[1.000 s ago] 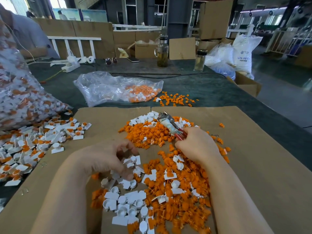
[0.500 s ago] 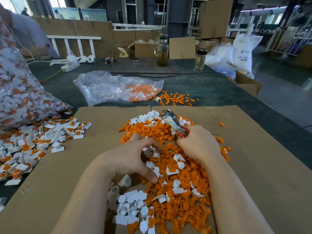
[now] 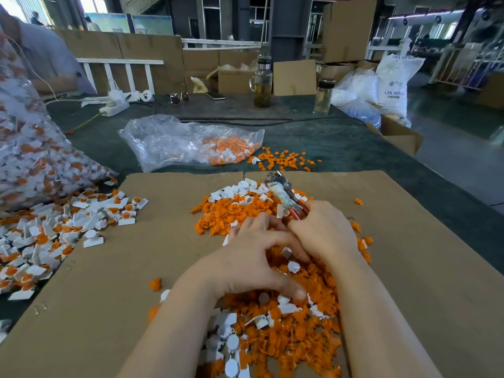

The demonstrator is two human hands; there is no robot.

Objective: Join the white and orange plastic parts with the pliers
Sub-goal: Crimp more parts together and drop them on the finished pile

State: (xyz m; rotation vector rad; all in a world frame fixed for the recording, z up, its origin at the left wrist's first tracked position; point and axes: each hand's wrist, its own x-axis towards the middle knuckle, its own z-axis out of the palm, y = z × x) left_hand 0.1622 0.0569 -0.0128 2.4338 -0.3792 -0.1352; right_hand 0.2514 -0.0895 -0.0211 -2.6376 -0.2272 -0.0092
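- Nearest, loose white parts (image 3: pixel 231 347) and orange parts (image 3: pixel 294 331) lie heaped on the cardboard sheet (image 3: pixel 114 282) between the forearms.
- The left hand (image 3: pixel 253 266) rests on the heap, fingers curled down among the pieces; what they pinch, if anything, I cannot tell.
- Just beside it, touching, the right hand (image 3: pixel 324 230) grips the red handles of the pliers (image 3: pixel 283 195).
- The pliers' long axis runs up and away to the left, head farthest from the body; the left hand is nearer the loose parts and looks set to feed the head.
- Farther left on the table (image 3: pixel 341 143), joined pieces (image 3: pixel 81 222) lie heaped.
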